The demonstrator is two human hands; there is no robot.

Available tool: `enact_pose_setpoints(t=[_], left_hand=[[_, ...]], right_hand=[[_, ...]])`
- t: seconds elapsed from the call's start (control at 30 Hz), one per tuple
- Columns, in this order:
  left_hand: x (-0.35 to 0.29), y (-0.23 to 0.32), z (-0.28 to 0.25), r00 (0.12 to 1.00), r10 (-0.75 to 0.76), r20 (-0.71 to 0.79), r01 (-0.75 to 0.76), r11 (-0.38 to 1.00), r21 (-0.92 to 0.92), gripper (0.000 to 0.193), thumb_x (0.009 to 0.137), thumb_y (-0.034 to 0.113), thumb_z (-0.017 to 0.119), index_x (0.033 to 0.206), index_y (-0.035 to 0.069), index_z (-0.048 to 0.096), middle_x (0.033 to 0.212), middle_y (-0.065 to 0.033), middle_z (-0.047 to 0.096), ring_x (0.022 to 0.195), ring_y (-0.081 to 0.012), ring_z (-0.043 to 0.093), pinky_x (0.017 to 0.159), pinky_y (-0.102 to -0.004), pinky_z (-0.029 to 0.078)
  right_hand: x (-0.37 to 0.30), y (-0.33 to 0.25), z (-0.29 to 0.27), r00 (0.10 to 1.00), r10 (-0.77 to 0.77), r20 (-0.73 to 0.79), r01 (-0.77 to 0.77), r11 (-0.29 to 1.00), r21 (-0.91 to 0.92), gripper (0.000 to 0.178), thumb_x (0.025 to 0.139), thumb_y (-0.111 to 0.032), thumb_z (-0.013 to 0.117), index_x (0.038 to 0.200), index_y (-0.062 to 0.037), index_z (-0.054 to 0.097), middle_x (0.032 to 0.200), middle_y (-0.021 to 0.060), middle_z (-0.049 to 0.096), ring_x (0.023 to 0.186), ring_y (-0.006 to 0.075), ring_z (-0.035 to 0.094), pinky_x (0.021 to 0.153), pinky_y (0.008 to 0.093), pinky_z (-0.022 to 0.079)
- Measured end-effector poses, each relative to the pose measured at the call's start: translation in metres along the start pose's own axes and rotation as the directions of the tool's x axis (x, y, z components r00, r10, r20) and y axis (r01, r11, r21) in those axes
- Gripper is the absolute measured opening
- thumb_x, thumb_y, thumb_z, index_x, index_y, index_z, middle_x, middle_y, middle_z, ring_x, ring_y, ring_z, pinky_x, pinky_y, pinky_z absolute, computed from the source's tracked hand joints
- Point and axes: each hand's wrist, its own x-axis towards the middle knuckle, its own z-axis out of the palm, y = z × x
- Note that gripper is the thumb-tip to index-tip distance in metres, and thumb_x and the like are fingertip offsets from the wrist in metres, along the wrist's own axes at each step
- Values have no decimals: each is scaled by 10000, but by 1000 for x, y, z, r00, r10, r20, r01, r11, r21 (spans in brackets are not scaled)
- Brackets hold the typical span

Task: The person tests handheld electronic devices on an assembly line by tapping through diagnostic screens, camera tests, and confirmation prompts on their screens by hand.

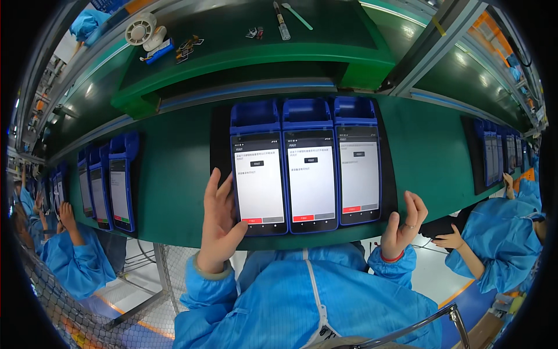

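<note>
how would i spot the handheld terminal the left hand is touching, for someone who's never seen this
On the green conveyor belt directly ahead lies a black tray carrying three blue handheld terminals side by side, screens lit white. The one meant is the leftmost terminal: only it has the left hand against its left edge, thumb at its lower corner.

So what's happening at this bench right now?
A person in a blue smock faces three blue handheld terminals lying side by side on a black tray on the green bench, their screens lit. The left hand rests at the edge of the leftmost terminal, thumb on its lower corner. The right hand hovers open beside the tray, holding nothing. Co-workers on both sides have similar terminals.
</note>
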Motion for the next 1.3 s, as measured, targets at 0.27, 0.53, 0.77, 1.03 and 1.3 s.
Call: enact_pose_setpoints(t=[0.27,0.53,0.77,1.03,1.3], left_hand=[[21,7,-146,986,166,30,-13,-105,994,402,735,-45,513,1134,-3,537,1164,-183,541,1090,-339,497,889,-408,449],[20,-3,-179,999,2,-48,34,-725,688,365,798,82,506,1162,106,525,1044,-124,551,883,-196,584,526,-255,530],[43,8,-191,919,-270,-289,-13,-751,661,156,776,117,548,819,83,694,879,-133,629,754,-257,651,643,-362,524],[60,35,-158,849,-462,-258,-151,-679,718,165,709,158,575,749,71,709,782,-139,662,762,-292,652,661,-357,523],[72,31,-78,865,-484,-130,-209,-585,784,155,708,157,565,716,103,710,770,-99,672,759,-255,658,635,-326,521]], right_hand=[[-10,12,6,993,-14,-117,23,997,71,335,876,-156,472,1140,46,518,1078,181,512,974,275,515,870,351,409],[-10,14,6,992,-50,-120,54,998,31,310,885,-140,442,1118,48,522,1063,176,519,952,258,528,850,347,427],[-11,14,4,992,-60,-108,67,996,61,326,784,-125,540,1073,26,541,958,155,558,861,283,496,772,370,399],[-1,-11,8,892,-448,63,449,893,-13,294,793,-445,552,935,-225,686,958,69,552,841,199,452,838,382,322],[-2,-19,7,889,-407,209,426,904,-49,376,806,-520,519,950,-229,708,1017,83,553,909,212,426,902,399,278]])
